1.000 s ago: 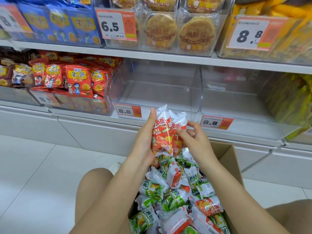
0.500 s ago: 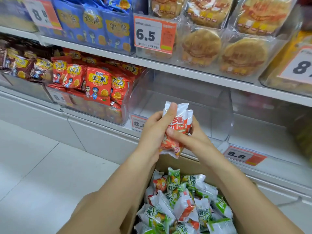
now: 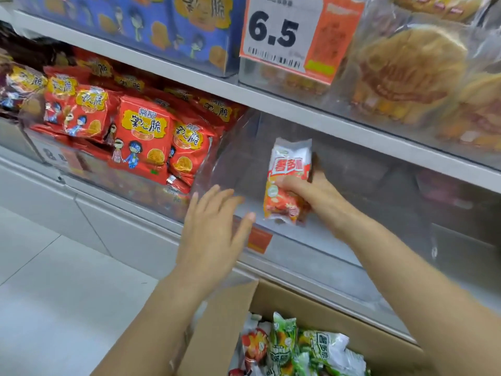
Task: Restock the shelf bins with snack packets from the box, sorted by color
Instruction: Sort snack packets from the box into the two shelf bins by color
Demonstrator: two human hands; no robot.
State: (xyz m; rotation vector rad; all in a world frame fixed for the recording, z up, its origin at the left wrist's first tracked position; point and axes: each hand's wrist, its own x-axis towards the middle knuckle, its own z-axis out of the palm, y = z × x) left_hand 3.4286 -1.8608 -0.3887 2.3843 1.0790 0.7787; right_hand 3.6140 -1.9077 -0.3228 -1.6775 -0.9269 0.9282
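Head view: red packets going into the clear shelf bin.

The white metal shelf (image 3: 352, 126) spans the frame; under it, at centre, the glossy clear plastic bin (image 3: 235, 147) stands bare, probably the slot for this colour. At 6 o'clock the matte cardboard box (image 3: 225, 316) holds crinkly green and red packets (image 3: 311, 346). At 9 o'clock lie larger shiny red bags (image 3: 143, 142). The left hand (image 3: 214, 234), fingers spread and holding nothing, hovers at the bin's front, perhaps to steady it. The right hand (image 3: 314, 196) grips the red-and-white packets (image 3: 287, 183) upright inside the bin, likely so they stand label-forward.
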